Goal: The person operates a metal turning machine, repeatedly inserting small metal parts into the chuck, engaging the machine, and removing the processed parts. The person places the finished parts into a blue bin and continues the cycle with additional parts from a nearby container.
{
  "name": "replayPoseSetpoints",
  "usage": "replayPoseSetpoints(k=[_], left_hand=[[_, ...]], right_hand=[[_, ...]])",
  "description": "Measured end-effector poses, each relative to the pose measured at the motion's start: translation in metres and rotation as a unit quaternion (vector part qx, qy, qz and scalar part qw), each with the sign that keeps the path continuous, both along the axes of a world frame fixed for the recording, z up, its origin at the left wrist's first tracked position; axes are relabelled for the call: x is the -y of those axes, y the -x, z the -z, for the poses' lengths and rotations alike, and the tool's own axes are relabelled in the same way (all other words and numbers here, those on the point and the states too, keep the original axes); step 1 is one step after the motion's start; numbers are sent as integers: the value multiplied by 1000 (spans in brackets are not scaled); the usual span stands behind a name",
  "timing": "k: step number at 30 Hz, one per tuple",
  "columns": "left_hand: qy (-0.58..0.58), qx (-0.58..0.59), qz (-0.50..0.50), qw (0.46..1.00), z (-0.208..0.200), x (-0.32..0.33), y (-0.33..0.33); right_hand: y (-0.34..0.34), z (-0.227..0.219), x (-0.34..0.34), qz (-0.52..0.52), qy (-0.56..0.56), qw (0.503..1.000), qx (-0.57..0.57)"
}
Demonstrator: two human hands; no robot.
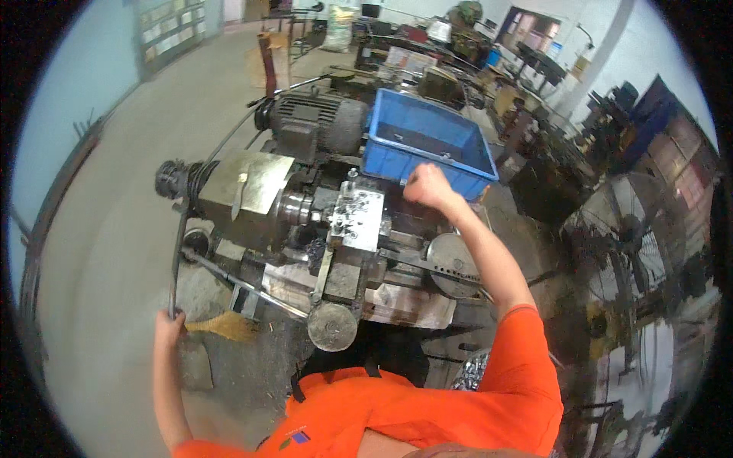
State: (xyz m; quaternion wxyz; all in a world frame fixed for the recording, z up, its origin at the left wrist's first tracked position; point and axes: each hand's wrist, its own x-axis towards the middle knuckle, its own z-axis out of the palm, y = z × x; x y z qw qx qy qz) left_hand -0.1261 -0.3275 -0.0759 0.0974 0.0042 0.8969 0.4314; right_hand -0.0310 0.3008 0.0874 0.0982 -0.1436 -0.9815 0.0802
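Observation:
At the left, my left hand (169, 327) is closed around the lower end of a long dark lever (182, 244), which runs up past the left end of the machine. My right hand (429, 185) is closed in a pinch just in front of the near wall of a blue plastic crate (374, 156); whatever its fingers hold is too small or hidden. Between my hands sits a lathe-like machine with a spindle chuck (296, 207). A pale metal block (359, 220), spotted with dark chips, is mounted to the right of the chuck.
A grey electric motor (317, 122) stands behind the machine. A round handwheel (332, 327) juts toward me, with a metal bar beside it. A straw brush (229, 327) lies low at left. A fan (611, 237) and cluttered benches fill the right.

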Motion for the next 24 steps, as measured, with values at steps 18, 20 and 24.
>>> replayPoseSetpoints(k=[18,20,24], left_hand=[[-123,75,15,990,-11,10,11],[-142,136,25,980,15,59,35],[-151,185,18,971,52,86,66]], right_hand=[[-291,59,-18,295,271,913,-72],[-367,92,-28,333,197,918,-90],[-494,164,-17,478,186,858,-8]])
